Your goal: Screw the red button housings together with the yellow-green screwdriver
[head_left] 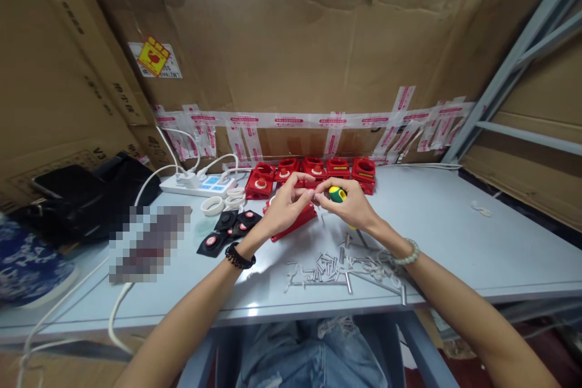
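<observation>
My left hand (288,203) is closed, its thumb and fingertips bent together over a red part (295,227). What they pinch, if anything, is too small to make out. My right hand (350,203) wraps around a screwdriver with a yellow and green handle (337,194). Its fingertips meet those of my left hand above the red part, which lies on the table and is partly hidden by my left hand. Several loose metal screws (327,267) are spread on the tabletop nearer to me, below my right hand.
Behind my hands, red housings (364,171) stand in a row against a cardboard sheet (291,54). At left are black pieces with round labels (211,242), white rings (212,206) and a power strip (200,185) with cables. Metal rods (377,283) lie near the front edge.
</observation>
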`<state>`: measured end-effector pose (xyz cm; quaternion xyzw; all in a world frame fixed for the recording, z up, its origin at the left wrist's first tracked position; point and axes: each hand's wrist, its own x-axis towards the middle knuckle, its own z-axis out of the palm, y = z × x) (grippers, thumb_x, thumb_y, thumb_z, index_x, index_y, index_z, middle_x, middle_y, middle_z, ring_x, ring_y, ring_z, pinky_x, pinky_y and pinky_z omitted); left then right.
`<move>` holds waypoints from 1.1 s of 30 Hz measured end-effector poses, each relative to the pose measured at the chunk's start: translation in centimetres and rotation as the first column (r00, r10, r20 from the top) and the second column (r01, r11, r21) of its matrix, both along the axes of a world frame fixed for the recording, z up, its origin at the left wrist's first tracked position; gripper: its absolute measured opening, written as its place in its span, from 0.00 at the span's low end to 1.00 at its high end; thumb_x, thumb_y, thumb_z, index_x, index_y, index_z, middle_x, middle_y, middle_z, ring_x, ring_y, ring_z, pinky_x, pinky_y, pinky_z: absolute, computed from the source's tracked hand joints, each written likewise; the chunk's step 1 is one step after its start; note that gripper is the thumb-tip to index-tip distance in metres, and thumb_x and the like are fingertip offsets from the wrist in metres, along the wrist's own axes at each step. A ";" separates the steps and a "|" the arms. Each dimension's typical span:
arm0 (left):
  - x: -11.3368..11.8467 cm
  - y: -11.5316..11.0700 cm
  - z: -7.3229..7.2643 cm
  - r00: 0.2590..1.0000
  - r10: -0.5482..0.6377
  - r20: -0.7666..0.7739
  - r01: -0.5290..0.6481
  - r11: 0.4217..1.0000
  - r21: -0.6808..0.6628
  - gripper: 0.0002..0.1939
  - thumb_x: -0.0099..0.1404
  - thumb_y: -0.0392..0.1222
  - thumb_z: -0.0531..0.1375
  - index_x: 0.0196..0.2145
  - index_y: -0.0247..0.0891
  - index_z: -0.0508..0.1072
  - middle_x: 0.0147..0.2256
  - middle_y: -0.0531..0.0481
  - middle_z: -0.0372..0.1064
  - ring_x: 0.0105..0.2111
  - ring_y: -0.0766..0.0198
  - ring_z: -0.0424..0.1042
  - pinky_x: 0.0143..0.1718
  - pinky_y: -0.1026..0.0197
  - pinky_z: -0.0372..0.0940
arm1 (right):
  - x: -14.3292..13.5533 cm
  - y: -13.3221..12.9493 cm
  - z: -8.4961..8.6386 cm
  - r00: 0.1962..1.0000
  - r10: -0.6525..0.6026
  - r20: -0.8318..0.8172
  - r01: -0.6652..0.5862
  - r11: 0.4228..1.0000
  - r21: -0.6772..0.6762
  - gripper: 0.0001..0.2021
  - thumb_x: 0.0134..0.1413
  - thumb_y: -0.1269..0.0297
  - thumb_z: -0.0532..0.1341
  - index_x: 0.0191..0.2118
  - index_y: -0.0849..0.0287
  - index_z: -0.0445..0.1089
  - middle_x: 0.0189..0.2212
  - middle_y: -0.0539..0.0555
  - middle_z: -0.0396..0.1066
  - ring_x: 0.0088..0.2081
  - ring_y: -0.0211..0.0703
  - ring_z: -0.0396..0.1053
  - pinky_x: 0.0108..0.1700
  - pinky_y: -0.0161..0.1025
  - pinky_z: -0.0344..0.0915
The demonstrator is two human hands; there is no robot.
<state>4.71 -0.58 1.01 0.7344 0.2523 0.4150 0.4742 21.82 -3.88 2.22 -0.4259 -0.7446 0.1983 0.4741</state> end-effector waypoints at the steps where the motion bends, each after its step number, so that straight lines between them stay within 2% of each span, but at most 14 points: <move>1: 0.0 0.0 0.0 1.000 -0.006 -0.002 0.006 1.000 -0.004 0.16 0.65 0.47 0.56 0.46 0.37 0.59 0.29 0.51 0.72 0.33 0.64 0.73 0.36 0.63 0.65 | 0.0 0.0 0.0 1.000 -0.011 0.005 0.011 1.000 0.007 0.08 0.50 0.61 0.62 0.32 0.61 0.72 0.26 0.51 0.73 0.28 0.36 0.67 0.32 0.35 0.64; 6: -0.1 0.0 0.1 0.997 -0.062 0.043 0.063 0.998 -0.006 0.16 0.65 0.46 0.56 0.47 0.38 0.58 0.35 0.48 0.73 0.39 0.63 0.73 0.43 0.60 0.64 | 0.1 0.3 -0.3 1.000 -0.013 0.023 0.012 0.999 0.049 0.09 0.51 0.63 0.61 0.38 0.60 0.74 0.34 0.54 0.76 0.35 0.40 0.72 0.40 0.38 0.66; 13: -0.5 0.3 0.2 0.995 -0.099 -0.015 0.100 0.994 0.052 0.16 0.65 0.41 0.55 0.48 0.39 0.56 0.37 0.47 0.72 0.41 0.62 0.73 0.44 0.60 0.64 | 0.4 0.1 -0.1 0.982 -0.019 0.188 -0.015 0.984 0.176 0.10 0.54 0.66 0.60 0.42 0.57 0.73 0.35 0.54 0.72 0.35 0.39 0.69 0.40 0.40 0.65; 18: -0.5 0.1 0.1 0.994 -0.017 -0.110 0.032 0.990 0.136 0.15 0.65 0.39 0.54 0.48 0.39 0.55 0.35 0.48 0.73 0.39 0.62 0.74 0.42 0.60 0.64 | 0.7 0.1 0.2 0.963 -0.030 0.267 -0.039 0.967 0.252 0.07 0.54 0.67 0.60 0.38 0.57 0.73 0.34 0.53 0.68 0.36 0.39 0.67 0.40 0.38 0.64; 23: -0.2 -0.3 0.1 0.986 0.067 -0.150 -0.033 0.975 0.221 0.13 0.67 0.40 0.52 0.48 0.39 0.55 0.34 0.48 0.73 0.38 0.61 0.75 0.42 0.59 0.64 | 0.5 0.0 0.2 0.965 -0.030 0.262 -0.046 0.959 0.278 0.05 0.55 0.68 0.58 0.36 0.57 0.71 0.35 0.53 0.71 0.38 0.40 0.69 0.44 0.41 0.64; 25: -0.3 -0.4 0.5 0.978 0.102 -0.181 -0.055 0.967 0.248 0.14 0.67 0.41 0.52 0.48 0.39 0.56 0.34 0.48 0.73 0.38 0.61 0.75 0.40 0.60 0.64 | 0.4 -0.1 0.2 0.965 -0.025 0.260 -0.048 0.961 0.271 0.05 0.55 0.68 0.58 0.36 0.57 0.70 0.34 0.53 0.72 0.37 0.40 0.69 0.43 0.41 0.65; 28: -1.2 -0.2 1.4 0.951 0.184 -0.249 -0.093 0.937 0.336 0.15 0.66 0.42 0.53 0.49 0.39 0.56 0.39 0.46 0.73 0.40 0.61 0.74 0.39 0.60 0.64 | 0.6 -0.3 0.7 0.970 -0.050 0.238 -0.014 0.965 0.261 0.04 0.53 0.69 0.58 0.34 0.58 0.70 0.32 0.52 0.73 0.34 0.39 0.69 0.39 0.39 0.65; 30: -2.4 0.2 2.0 0.926 0.228 -0.300 -0.094 0.912 0.400 0.16 0.65 0.41 0.53 0.50 0.39 0.58 0.45 0.44 0.70 0.44 0.59 0.71 0.43 0.59 0.64 | 0.8 -0.3 1.1 0.975 -0.086 0.204 0.031 0.965 0.261 0.03 0.51 0.69 0.58 0.32 0.58 0.70 0.30 0.51 0.73 0.31 0.38 0.68 0.36 0.38 0.64; 32: -3.8 0.8 2.4 0.886 0.226 -0.406 -0.037 0.904 0.425 0.20 0.62 0.43 0.56 0.51 0.41 0.60 0.53 0.44 0.64 0.52 0.56 0.64 0.47 0.57 0.62 | 1.1 -0.4 1.5 0.977 -0.117 0.179 0.068 0.963 0.260 0.03 0.49 0.69 0.58 0.30 0.58 0.70 0.28 0.51 0.73 0.30 0.38 0.68 0.34 0.38 0.64; 33: -4.5 1.1 2.5 0.850 0.191 -0.492 0.026 0.916 0.401 0.22 0.60 0.44 0.58 0.52 0.42 0.61 0.54 0.45 0.62 0.53 0.55 0.63 0.49 0.56 0.61 | 1.2 -0.4 1.7 0.977 -0.127 0.174 0.080 0.963 0.257 0.03 0.49 0.69 0.58 0.30 0.58 0.70 0.27 0.50 0.73 0.29 0.38 0.68 0.34 0.38 0.64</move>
